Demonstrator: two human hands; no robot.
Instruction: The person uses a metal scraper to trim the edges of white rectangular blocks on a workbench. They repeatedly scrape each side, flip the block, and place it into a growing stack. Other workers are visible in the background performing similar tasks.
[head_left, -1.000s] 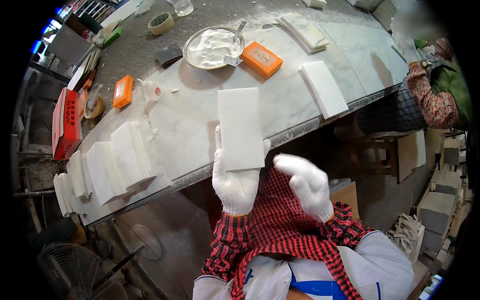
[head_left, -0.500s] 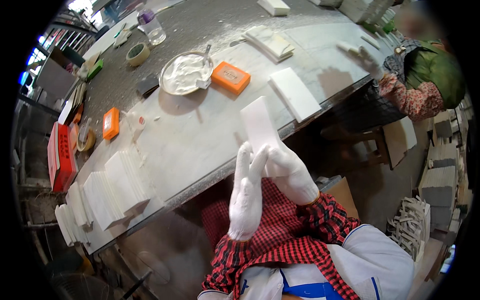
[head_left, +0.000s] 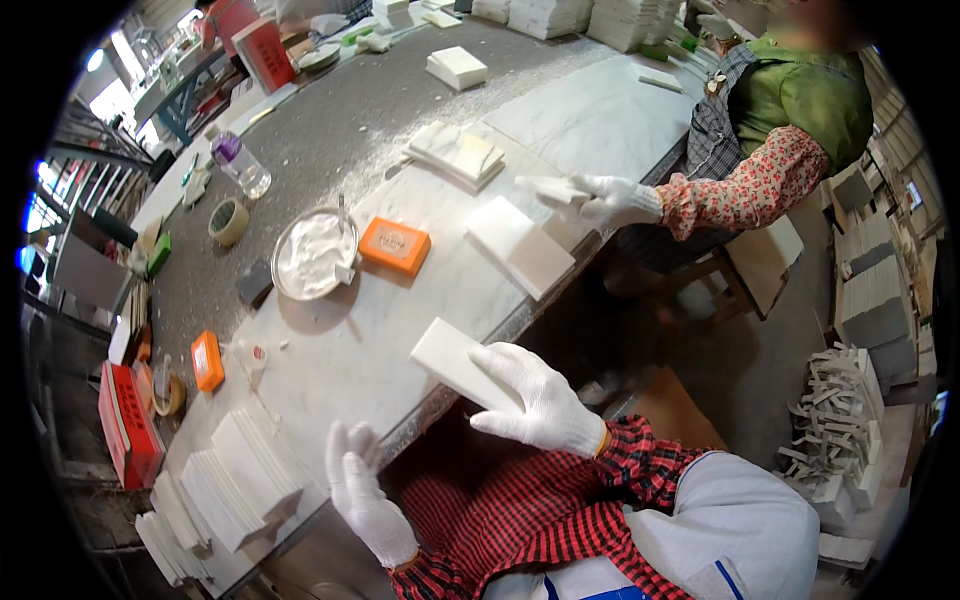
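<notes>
A flat white stone tile is in my right hand, gripped between thumb and fingers above the table's front edge. My left hand is apart from it, lower left by the edge, fingers stretched out and holding nothing. Both hands wear white knitted gloves. Beyond the held tile lie white tiles near the front edge. An orange box and a round bowl of white paste, with a tool sticking out of it, stand farther back on the table.
A co-worker's gloved hand holds a small white piece over the table at right. Stacked white tiles stand at the left end. A tape roll, a bottle and a second orange box are about. A stool stands right.
My left hand has let go of the tile and moved down left. My right hand keeps the tile, now tilted left. The co-worker's hand has reached in over the tiles with a white piece.
</notes>
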